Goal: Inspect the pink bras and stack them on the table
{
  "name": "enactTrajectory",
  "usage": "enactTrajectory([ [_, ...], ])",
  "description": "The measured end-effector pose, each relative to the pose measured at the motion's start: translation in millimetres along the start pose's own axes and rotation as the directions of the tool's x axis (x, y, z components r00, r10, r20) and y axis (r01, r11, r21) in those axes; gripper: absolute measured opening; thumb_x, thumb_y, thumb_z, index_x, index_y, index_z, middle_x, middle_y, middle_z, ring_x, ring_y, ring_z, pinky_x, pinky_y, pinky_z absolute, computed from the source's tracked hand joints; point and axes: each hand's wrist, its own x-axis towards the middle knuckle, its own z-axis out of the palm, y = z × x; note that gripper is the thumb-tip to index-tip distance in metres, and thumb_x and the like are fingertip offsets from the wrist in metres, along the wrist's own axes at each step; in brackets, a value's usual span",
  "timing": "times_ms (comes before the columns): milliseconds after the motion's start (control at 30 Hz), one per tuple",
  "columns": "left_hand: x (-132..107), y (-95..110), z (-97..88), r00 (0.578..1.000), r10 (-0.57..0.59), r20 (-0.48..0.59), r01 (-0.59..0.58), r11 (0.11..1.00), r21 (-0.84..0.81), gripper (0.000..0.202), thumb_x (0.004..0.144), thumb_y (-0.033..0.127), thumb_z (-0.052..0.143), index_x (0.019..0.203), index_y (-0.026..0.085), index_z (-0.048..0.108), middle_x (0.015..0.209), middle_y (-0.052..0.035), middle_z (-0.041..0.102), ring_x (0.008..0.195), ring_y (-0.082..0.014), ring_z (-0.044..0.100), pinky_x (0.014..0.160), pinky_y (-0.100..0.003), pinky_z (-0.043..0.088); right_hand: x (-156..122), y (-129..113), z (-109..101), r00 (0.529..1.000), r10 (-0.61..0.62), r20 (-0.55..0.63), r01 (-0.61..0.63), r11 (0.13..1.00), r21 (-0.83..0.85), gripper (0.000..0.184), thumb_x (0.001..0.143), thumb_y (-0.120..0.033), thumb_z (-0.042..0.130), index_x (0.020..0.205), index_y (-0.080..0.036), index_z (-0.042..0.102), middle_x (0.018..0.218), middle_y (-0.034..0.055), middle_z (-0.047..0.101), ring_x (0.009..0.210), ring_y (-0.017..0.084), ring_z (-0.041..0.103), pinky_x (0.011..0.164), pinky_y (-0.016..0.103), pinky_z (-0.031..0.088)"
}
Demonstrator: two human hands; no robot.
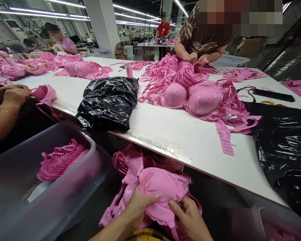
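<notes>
At six o'clock I see the left hand (137, 206) and right hand (190, 214) pinching a bra (163, 184), probably light, soft, best held by its edges.

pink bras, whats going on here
The wearer's left grip and right grip hold a bra in front of the table. Across it, a co-worker handles the far end of a bra pile. At left, another person holds a pink cup. A black bag lies between cup and pile.
</notes>
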Motion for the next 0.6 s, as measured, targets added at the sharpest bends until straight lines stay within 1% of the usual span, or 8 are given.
enactTrajectory([
  [100,-1,-2,3.0,0.998,-0.037,-0.048,0.036,0.999,-0.024,0.071,0.053,0.020,0.084,0.119,0.011,0.058,0.095,-0.0168,0.072,0.097,-0.0344,0.064,0.091,-0.047,0.046,-2,-15,-2,0.995,-0.036,0.090,0.030,0.997,0.069,0.046,0.078,-0.058,0.053,0.079,-0.013,0.063,0.073,0.0073,0.064,0.072,0.021,0.060,0.068,0.030,0.049],
  [200,-2,1,1.1,0.996,-0.042,-0.073,0.042,0.999,-0.013,0.071,0.058,0.025,0.082,0.122,0.011,0.055,0.097,-0.0165,0.072,0.100,-0.0330,0.063,0.094,-0.045,0.044,-5,-26,-11,0.996,-0.038,0.078,0.040,0.999,-0.030,0.045,0.076,-0.058,0.055,0.081,-0.014,0.065,0.080,0.0090,0.067,0.079,0.023,0.061,0.071,0.031,0.049],
  [233,-2,2,-0.2,0.996,-0.043,-0.078,0.042,0.999,-0.003,0.070,0.058,0.025,0.082,0.122,0.011,0.056,0.098,-0.0161,0.071,0.101,-0.0327,0.063,0.095,-0.045,0.044,-6,-28,-15,0.997,-0.031,0.072,0.036,0.997,-0.062,0.045,0.075,-0.058,0.056,0.081,-0.015,0.065,0.079,0.0084,0.067,0.077,0.022,0.062,0.069,0.031,0.049],
  [300,-3,1,-2.6,0.996,-0.061,-0.058,0.062,0.998,0.018,0.071,0.056,0.021,0.083,0.121,0.012,0.057,0.102,-0.0162,0.071,0.103,-0.0330,0.062,0.096,-0.045,0.043,-5,-28,-19,0.995,0.012,0.098,-0.005,0.997,-0.074,0.046,0.073,-0.061,0.055,0.075,-0.016,0.061,0.065,0.0052,0.066,0.062,0.019,0.061,0.057,0.028,0.049],
  [367,-5,-3,-3.9,0.995,-0.104,-0.012,0.104,0.994,0.030,0.068,0.052,0.018,0.084,0.116,0.013,0.060,0.105,-0.0168,0.069,0.105,-0.0339,0.061,0.097,-0.046,0.042,-3,-25,-16,0.986,0.057,0.159,-0.054,0.998,-0.019,0.046,0.073,-0.062,0.053,0.069,-0.016,0.056,0.051,0.0015,0.060,0.046,0.016,0.057,0.044,0.024,0.044],
  [433,-7,-9,-3.5,0.988,-0.156,0.018,0.155,0.987,0.045,0.057,0.052,0.018,0.084,0.106,0.011,0.066,0.104,-0.0178,0.069,0.105,-0.0348,0.060,0.098,-0.046,0.042,0,-21,-8,0.978,0.076,0.194,-0.091,0.993,0.070,0.046,0.073,-0.063,0.054,0.067,-0.017,0.051,0.043,-0.0011,0.056,0.036,0.014,0.052,0.036,0.022,0.038],
  [533,-8,-16,-0.3,0.982,-0.191,0.004,0.190,0.978,0.082,0.040,0.056,0.023,0.082,0.091,0.008,0.071,0.096,-0.0182,0.072,0.103,-0.0353,0.061,0.097,-0.046,0.042,3,-16,10,0.985,0.082,0.150,-0.112,0.971,0.209,0.048,0.069,-0.064,0.058,0.071,-0.017,0.051,0.038,-0.0044,0.052,0.030,0.011,0.047,0.033,0.020,0.036],
  [600,-9,-18,2.2,0.986,-0.163,-0.018,0.164,0.981,0.102,0.040,0.056,0.025,0.082,0.092,0.010,0.071,0.095,-0.0167,0.072,0.104,-0.0351,0.061,0.096,-0.046,0.043,2,-13,18,0.992,0.083,0.090,-0.105,0.955,0.277,0.048,0.068,-0.064,0.059,0.075,-0.017,0.051,0.036,-0.0068,0.048,0.028,0.010,0.045,0.032,0.019,0.034],
])
